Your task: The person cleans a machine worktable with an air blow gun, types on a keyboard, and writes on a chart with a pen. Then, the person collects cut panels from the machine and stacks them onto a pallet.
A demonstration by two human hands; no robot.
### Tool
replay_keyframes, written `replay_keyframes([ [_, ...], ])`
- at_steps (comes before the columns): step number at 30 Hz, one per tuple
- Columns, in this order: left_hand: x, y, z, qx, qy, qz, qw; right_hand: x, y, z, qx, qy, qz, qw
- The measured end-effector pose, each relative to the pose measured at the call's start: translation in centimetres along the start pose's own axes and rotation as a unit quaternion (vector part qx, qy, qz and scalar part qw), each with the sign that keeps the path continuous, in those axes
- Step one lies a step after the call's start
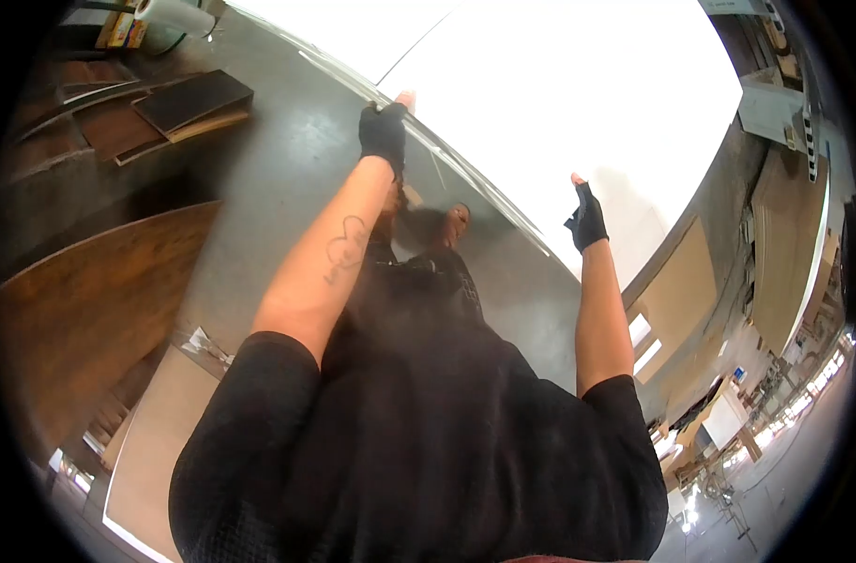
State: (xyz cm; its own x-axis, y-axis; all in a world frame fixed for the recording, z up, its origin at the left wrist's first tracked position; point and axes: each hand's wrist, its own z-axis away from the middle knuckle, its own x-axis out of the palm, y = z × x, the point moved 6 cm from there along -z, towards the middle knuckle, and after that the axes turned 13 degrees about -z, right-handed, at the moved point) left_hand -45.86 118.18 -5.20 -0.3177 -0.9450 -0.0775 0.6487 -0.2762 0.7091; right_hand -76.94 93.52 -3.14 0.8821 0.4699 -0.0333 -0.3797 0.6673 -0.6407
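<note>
A stack of large white panels (578, 84) spreads across the top of the view, with a dark seam line near its left part. My left hand (385, 131), in a black fingerless glove, is at the near edge of the panels. Its thumb rests over the edge and its other fingers are hidden, wrapped around the edge from below. My right hand (587, 214), gloved the same way, is over the white surface near the right corner. Its thumb points forward; the other fingers are hidden, so whether it touches the panel is unclear.
Dark brown boards (193, 103) lie piled at the upper left, above a large wooden board (109, 291). A plastic-wrapped roll (174, 15) is at the top left. Tan sheets (676, 291) lie at the right. Grey floor (296, 141) surrounds my feet.
</note>
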Motion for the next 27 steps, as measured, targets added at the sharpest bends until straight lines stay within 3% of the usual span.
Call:
replay_keyframes([
  [4,-0.2,-1.8,-2.3,0.018,0.050,0.016,0.998,0.0,0.1,-0.2,0.000,0.008,0.010,1.000],
  [8,-0.1,-2.1,-2.9,0.015,0.023,0.012,1.000,-0.4,0.6,-0.6,0.013,-0.003,0.008,1.000],
  [14,-0.1,-2.5,-2.9,0.028,0.059,-0.002,0.998,-0.8,1.2,-1.0,-0.005,-0.017,-0.003,1.000],
  [20,0.2,-2.2,-2.5,0.041,-0.005,0.017,0.999,-2.9,3.1,-3.9,0.013,0.004,0.017,1.000],
  [23,0.4,-2.2,-2.1,0.046,0.028,0.029,0.998,-3.5,3.5,-4.8,0.026,-0.002,0.012,1.000],
  [27,2.8,-2.5,2.2,0.007,-0.019,-0.023,1.000,-1.6,1.7,-2.3,0.010,-0.008,0.024,1.000],
])
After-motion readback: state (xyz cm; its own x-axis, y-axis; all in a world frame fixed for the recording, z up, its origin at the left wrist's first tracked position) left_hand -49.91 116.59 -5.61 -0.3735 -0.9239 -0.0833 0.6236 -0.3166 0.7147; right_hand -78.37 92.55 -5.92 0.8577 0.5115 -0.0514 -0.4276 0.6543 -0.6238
